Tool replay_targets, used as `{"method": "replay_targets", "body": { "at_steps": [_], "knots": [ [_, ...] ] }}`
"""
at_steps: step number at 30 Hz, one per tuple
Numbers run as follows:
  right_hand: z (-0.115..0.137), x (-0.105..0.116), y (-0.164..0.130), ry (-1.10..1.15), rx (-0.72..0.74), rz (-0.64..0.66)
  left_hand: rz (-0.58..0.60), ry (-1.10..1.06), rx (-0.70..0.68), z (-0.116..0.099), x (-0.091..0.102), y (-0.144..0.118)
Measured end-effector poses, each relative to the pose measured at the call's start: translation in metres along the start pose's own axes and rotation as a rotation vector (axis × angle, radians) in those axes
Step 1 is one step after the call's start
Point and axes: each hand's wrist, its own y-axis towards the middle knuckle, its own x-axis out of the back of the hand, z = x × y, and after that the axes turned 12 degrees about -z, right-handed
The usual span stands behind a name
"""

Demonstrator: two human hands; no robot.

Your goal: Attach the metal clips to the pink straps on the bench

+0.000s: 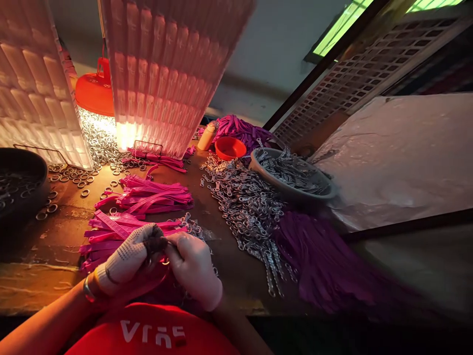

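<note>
Both hands meet at about six o'clock in the view, at the near edge of a worn wooden table (pixel 55 231). The left hand (pixel 127 256), in a knitted dotted work glove with darkened fingertips, and the right hand (pixel 194 268), in a smoother pale glove, are curled tight together, pinching a pink strap (pixel 148 276) between the fingertips; what else sits in the pinch cannot be told. Just beyond them, toward twelve o'clock, flat glossy pink straps lie in fanned bundles (pixel 148 197). At two o'clock from the hands a broad drift of small linked metal clasps (pixel 244 207) spreads across the wood, running into a soft mass of purple cords (pixel 321 261) at three o'clock. Farther off at one o'clock a shallow round grey bowl (pixel 258 165) is heaped with shiny metal clips, and a small orange bowl (pixel 229 148) stands behind it, its contents hidden. At nine o'clock a dark round basin (pixel 22 162) holds metal rings, with loose rings (pixel 74 175) scattered on the wood beside it. At eleven o'clock a red lamp (pixel 95 91) glows between ribbed translucent panels (pixel 162 74).
</note>
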Motion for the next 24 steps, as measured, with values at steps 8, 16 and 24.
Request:
{"method": "replay_targets", "body": {
  "at_steps": [8,16,24],
  "knots": [
    [-0.016,0.012,0.005,0.068,-0.256,-0.033,0.277,0.089,0.137,-0.033,-0.018,0.046],
    [-0.036,-0.003,-0.013,0.137,-0.27,-0.088,0.042,0.896,-0.349,-0.062,-0.069,0.215],
    [-0.048,0.003,-0.014,0.224,-0.312,-0.133,0.066,0.851,-0.327,-0.062,-0.084,0.217]
  ]
}}
